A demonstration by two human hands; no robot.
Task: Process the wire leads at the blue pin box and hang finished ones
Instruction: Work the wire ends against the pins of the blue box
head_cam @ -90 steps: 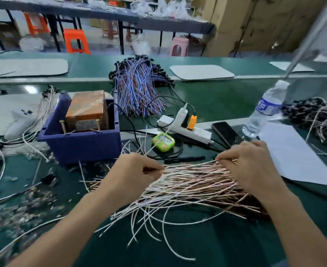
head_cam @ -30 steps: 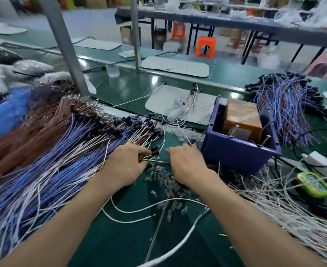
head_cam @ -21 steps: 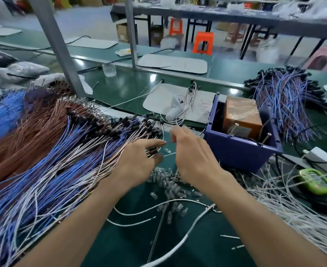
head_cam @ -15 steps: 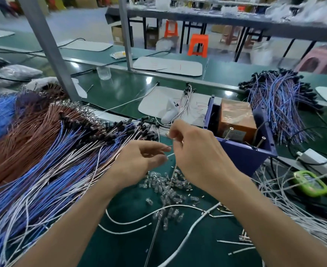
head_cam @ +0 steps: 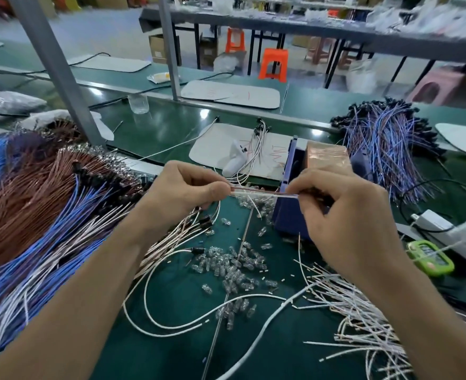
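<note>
Wire lead (head_cam: pixel 264 192), thin, light and limp by its look, is stretched between left hand (head_cam: pixel 188 191) and right hand (head_cam: pixel 344 215), each pinching one end, just near-left of the blue pin box (head_cam: pixel 289 215); best gripped close to its tips.

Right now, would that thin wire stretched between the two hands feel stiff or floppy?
Probably floppy: the wire lead looks straight only because the left hand and right hand pinch it taut, while loose white leads nearby lie in curves. Likely light, being so thin.
</note>
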